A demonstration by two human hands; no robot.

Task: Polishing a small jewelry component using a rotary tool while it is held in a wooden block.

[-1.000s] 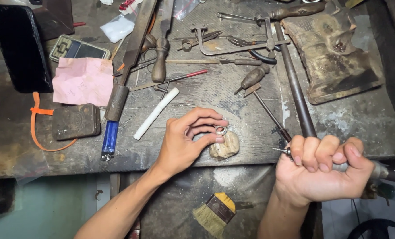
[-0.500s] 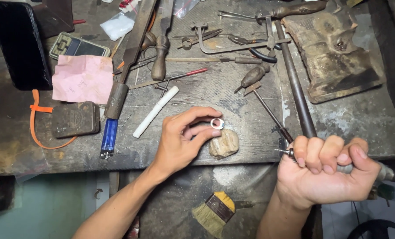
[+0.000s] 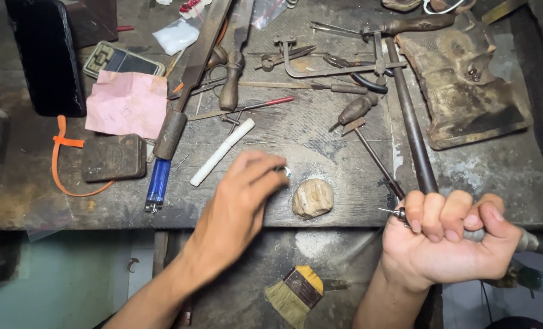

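Lifting ring [image 3: 285, 172] off stone [image 3: 313, 198], left hand [image 3: 238, 207].

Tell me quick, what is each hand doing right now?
Left hand: fingers pinched shut on a small metal ring, just left of the pale lump.
Right hand: fist closed around a thin pointed tool.

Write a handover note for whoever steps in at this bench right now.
Left hand: fingertips pinch a small silver ring, held just left of the tan lump on the workbench.
Right hand: fist closed on a metal-tipped rotary handpiece, tip pointing left, clear of the ring.
Nearby: white stick, blue lighter, brush below the bench.
Tool and ring are not yet in contact.
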